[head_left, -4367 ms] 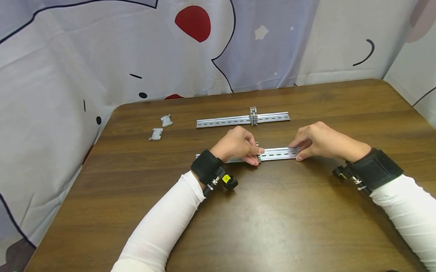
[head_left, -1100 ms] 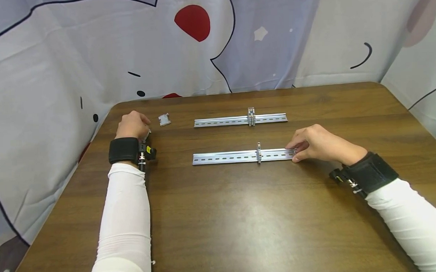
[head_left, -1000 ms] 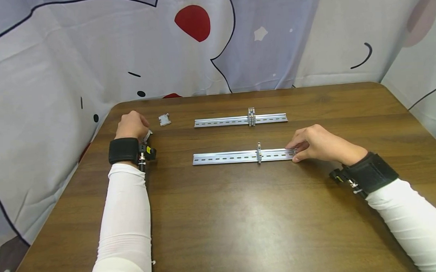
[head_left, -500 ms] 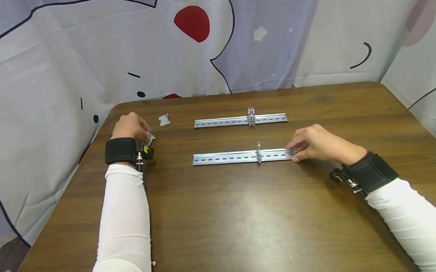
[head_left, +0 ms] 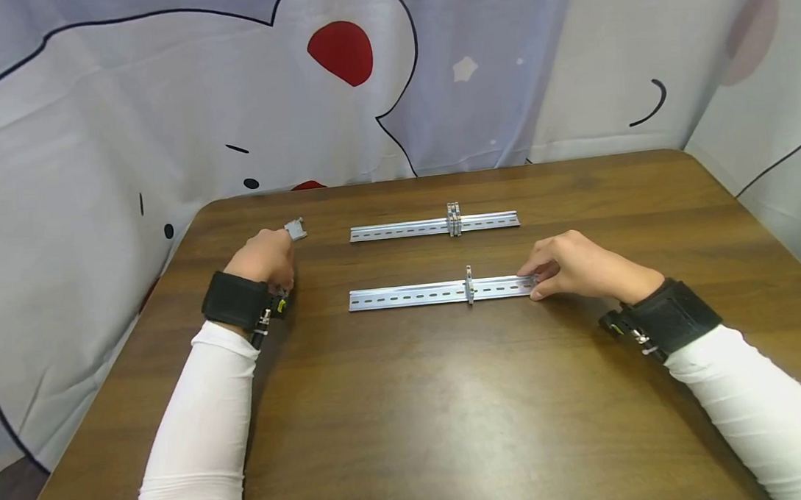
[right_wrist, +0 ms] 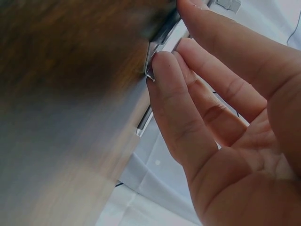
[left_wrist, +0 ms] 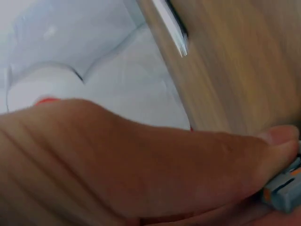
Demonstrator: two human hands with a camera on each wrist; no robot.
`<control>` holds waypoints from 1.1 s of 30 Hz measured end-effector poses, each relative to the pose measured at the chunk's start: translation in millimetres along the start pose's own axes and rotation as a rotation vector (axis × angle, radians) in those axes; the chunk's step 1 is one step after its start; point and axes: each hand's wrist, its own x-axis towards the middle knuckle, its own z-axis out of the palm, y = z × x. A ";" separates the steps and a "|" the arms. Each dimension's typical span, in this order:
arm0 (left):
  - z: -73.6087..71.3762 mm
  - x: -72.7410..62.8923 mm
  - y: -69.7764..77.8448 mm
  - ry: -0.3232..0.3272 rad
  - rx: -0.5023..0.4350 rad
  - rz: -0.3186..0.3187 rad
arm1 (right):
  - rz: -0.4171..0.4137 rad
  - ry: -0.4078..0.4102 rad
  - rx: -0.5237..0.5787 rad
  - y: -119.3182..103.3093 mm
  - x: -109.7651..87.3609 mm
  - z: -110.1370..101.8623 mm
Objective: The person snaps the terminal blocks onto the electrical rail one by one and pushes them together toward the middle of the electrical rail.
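Note:
My left hand, at the left of the table, pinches a grey terminal block with orange spots, seen at the edge of the left wrist view; in the head view it is mostly hidden behind the fingers. My right hand grips the right end of the nearer slotted metal DIN rail between thumb and fingers. That rail lies flat on the table, with one terminal block standing upright on it right of the middle. Another loose terminal block lies just beyond my left hand.
Behind the held rail lies a second DIN rail, roughly parallel, carrying several terminal blocks side by side. The wooden table ends at a printed cloth along the back and left.
My left hand went from the nearer rail to the loose blocks at the left and picked one up. Now it has shifted slightly right and nearer. My right hand stays on the rail end.

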 end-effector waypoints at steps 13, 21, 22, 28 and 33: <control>13.3 -22.8 46.9 -0.138 -0.120 0.166 | 0.022 0.034 0.003 4.8 -12.7 3.1; 18.5 -25.2 57.4 -0.086 -0.249 0.213 | 0.000 0.037 0.007 3.0 -7.3 0.8; 19.6 -25.1 58.0 -0.076 -0.272 0.216 | 0.000 0.034 0.008 2.4 -6.0 0.1; 29.7 -21.7 61.1 0.002 -0.319 0.243 | 0.001 0.016 -0.023 0.9 -0.8 -0.7; 37.2 -19.2 61.0 0.085 -0.276 0.228 | -0.011 0.018 -0.029 0.1 0.8 0.3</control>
